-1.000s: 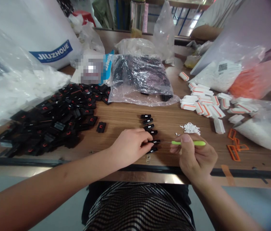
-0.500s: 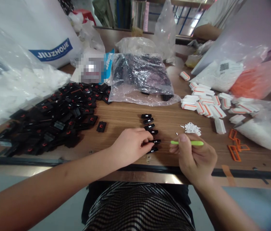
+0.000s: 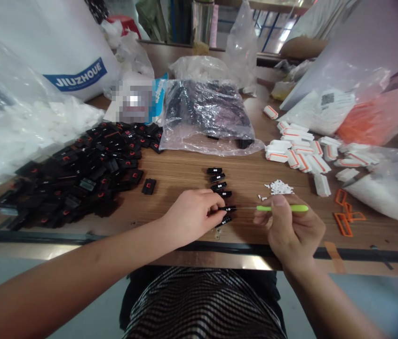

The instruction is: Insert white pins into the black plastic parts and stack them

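Observation:
My left hand point(image 3: 194, 214) rests on the table with thumb and fingers pinched on the near end of a small black plastic part point(image 3: 230, 208), which shows white dots on top. It is one of several such parts, and the others point(image 3: 218, 178) lie in a column above and below it. My right hand point(image 3: 292, 233) is closed around a small screwdriver point(image 3: 298, 208) with a lime-green handle. Its thin metal shaft points left, the tip at or close to the held part; exact contact cannot be made out. Beyond that hand lies a pile of tiny white pieces point(image 3: 281, 187).
Black housings point(image 3: 89, 174) are heaped at left, one housing point(image 3: 148, 186) apart. A plastic bag of black parts point(image 3: 208, 108) lies at the back. White-and-orange parts point(image 3: 301, 146), orange frames point(image 3: 343, 224) and clear bags point(image 3: 393, 183) are at right. The table edge point(image 3: 220, 247) runs in front.
My right hand and the screwdriver have shifted slightly to the right, showing more of the shaft. A few more white bits lie apart from their pile. My left hand stays nearly still.

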Tool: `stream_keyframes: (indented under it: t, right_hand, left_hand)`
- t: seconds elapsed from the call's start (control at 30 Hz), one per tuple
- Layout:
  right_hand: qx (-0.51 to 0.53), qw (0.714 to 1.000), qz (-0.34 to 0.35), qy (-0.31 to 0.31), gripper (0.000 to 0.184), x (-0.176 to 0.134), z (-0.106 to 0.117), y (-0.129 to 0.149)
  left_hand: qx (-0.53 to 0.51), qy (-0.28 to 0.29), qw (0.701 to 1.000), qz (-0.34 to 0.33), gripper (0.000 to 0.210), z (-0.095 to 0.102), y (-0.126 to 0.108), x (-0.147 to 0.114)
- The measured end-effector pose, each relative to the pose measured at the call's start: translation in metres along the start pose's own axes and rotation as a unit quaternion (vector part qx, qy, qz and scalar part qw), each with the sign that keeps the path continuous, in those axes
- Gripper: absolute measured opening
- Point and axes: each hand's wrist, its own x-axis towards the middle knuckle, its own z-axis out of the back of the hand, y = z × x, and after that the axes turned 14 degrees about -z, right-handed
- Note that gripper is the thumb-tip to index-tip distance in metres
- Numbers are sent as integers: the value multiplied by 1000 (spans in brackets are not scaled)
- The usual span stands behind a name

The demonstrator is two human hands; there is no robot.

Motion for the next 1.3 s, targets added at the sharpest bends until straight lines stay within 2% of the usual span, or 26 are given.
stream_keyframes:
  t: [0.13,0.6,0.77,0.9,1.1,1.23,1.3]
  right_hand:
    - [-30,999,8,7,30,-1,1,2]
    - [-34,999,-7,-6,28,-3,1,0]
    - [-80,997,-5,1,29,-2,3,1]
    - [-129,991,-3,30,29,0,6,5]
    - [-215,970,94,70,25,4,11,19]
    - [-255,945,160,128,24,8,13,26]
    - [-255,940,170,153,26,9,13,27]
  left_hand:
    - [-1,-2,1000,0,4,0,-1,1]
    - [-3,-4,1000,2,4,-1,-1,0]
    - [1,-4,1000,1,4,-1,0,0]
    - [2,0,1000,6,5,-1,0,1]
    - [0,28,999,32,5,2,-5,3]
    - [7,47,998,39,5,5,-9,3]
    - [10,54,998,44,5,7,-10,2]
